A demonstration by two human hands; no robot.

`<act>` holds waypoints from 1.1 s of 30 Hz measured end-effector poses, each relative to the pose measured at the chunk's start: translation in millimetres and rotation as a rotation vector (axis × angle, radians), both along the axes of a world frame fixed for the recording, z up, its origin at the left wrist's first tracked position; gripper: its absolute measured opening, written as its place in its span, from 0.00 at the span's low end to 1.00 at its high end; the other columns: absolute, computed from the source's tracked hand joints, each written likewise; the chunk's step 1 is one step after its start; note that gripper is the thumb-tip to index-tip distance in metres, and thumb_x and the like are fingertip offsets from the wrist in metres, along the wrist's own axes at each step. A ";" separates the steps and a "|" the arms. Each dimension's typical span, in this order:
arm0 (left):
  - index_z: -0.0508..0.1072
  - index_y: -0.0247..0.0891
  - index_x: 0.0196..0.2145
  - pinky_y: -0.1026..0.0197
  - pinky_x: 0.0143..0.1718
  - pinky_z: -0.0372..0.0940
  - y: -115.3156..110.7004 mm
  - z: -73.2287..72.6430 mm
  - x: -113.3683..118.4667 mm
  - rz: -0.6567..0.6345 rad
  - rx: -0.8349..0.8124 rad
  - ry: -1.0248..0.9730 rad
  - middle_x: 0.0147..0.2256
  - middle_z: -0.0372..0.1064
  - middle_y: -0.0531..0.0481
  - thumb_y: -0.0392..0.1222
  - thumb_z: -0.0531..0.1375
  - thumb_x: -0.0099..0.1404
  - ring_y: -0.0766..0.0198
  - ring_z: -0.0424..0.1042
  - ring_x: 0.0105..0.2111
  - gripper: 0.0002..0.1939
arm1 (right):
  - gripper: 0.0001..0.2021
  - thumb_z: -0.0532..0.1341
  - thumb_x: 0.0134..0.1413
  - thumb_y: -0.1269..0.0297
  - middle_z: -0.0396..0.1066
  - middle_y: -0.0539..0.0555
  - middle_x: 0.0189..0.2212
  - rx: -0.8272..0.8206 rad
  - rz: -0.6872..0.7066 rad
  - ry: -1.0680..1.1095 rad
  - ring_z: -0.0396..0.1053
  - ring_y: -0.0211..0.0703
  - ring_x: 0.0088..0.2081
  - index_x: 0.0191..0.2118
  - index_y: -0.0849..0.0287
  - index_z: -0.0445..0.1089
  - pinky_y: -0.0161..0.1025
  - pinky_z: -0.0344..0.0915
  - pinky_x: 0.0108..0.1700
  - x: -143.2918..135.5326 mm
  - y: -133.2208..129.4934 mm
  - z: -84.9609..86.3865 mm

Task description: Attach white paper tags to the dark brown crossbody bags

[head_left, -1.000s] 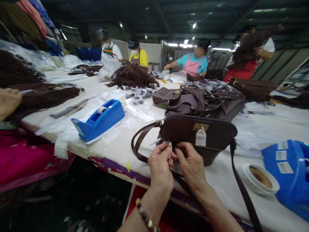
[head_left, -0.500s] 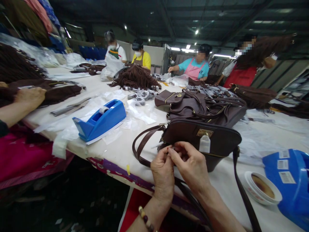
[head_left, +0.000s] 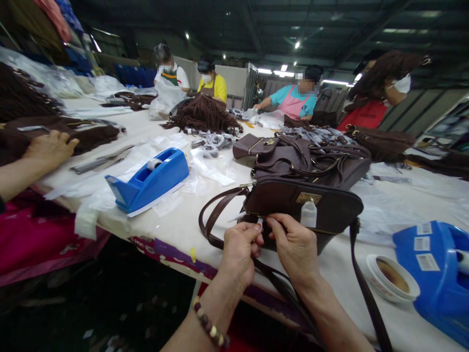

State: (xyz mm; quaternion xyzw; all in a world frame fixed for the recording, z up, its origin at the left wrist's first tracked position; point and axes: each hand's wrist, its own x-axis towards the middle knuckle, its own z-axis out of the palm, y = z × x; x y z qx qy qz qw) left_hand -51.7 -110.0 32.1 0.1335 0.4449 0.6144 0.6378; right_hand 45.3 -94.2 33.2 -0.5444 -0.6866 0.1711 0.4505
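Note:
A dark brown handbag (head_left: 271,198) stands upright at the table's front edge, its strap (head_left: 368,288) hanging down at the right. A translucent plastic cover (head_left: 309,215) hangs over its gold-coloured metal plate (head_left: 306,198). In front of the bag's left side, my left hand (head_left: 238,249) pinches a small white tag (head_left: 260,222) with a red spot. My right hand (head_left: 298,247) is beside it, thumb and forefinger pressed together close to the bag's front. Whatever lies between those right fingertips is too small to make out.
Blue tape dispensers stand left (head_left: 152,181) and right (head_left: 432,269). A round white container (head_left: 392,278) with brown contents sits by the right one. More brown bags (head_left: 304,156) lie behind. A co-worker's hand (head_left: 51,146) rests on a bag at left; several people work across the table.
My hands have moved slightly apart, and the white tag with its red spot now shows at my left fingertips. The co-worker's fingers at left have spread.

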 end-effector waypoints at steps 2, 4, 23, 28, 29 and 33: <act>0.64 0.32 0.18 0.71 0.13 0.43 0.5 4.4 -3.6 -0.054 -0.037 -0.080 0.11 0.56 0.57 0.27 0.55 0.52 0.78 0.46 0.09 0.08 | 0.10 0.57 0.51 0.60 0.70 0.49 0.19 -0.069 -0.022 0.092 0.67 0.38 0.20 0.29 0.59 0.73 0.35 0.62 0.26 -2.0 -1.3 -3.2; 0.63 0.32 0.17 0.72 0.12 0.42 0.9 7.9 -6.3 -0.101 -0.073 -0.154 0.11 0.54 0.57 0.26 0.53 0.53 0.79 0.45 0.09 0.10 | 0.11 0.58 0.49 0.58 0.68 0.48 0.16 -0.177 -0.030 0.232 0.66 0.38 0.19 0.29 0.59 0.72 0.35 0.63 0.24 -4.7 -2.0 -7.3; 0.62 0.32 0.21 0.74 0.11 0.40 1.5 14.6 -4.1 -0.186 -0.186 -0.290 0.12 0.51 0.59 0.27 0.49 0.60 0.80 0.43 0.08 0.12 | 0.12 0.62 0.43 0.60 0.71 0.48 0.19 -0.339 -0.033 0.545 0.68 0.40 0.23 0.33 0.58 0.60 0.34 0.61 0.25 -15.1 3.6 -24.7; 0.62 0.32 0.20 0.73 0.11 0.40 0.9 14.0 -3.6 -0.162 -0.154 -0.258 0.11 0.53 0.59 0.25 0.49 0.59 0.80 0.44 0.08 0.12 | 0.14 0.63 0.40 0.59 0.67 0.45 0.15 -0.343 -0.039 0.521 0.64 0.38 0.19 0.32 0.57 0.59 0.33 0.59 0.22 -14.8 4.0 -26.9; 0.62 0.32 0.20 0.73 0.11 0.40 0.9 13.4 -3.5 -0.155 -0.145 -0.250 0.11 0.53 0.59 0.25 0.49 0.58 0.80 0.44 0.08 0.12 | 0.15 0.63 0.39 0.59 0.66 0.44 0.15 -0.339 -0.047 0.515 0.64 0.38 0.18 0.32 0.57 0.59 0.32 0.58 0.21 -15.2 3.9 -27.1; 0.62 0.32 0.19 0.73 0.11 0.40 -0.3 9.8 -1.8 -0.120 -0.110 -0.218 0.11 0.55 0.58 0.26 0.52 0.56 0.79 0.45 0.09 0.10 | 0.14 0.62 0.40 0.57 0.63 0.42 0.14 -0.308 -0.088 0.469 0.61 0.36 0.16 0.31 0.56 0.59 0.32 0.55 0.19 -16.9 2.8 -28.1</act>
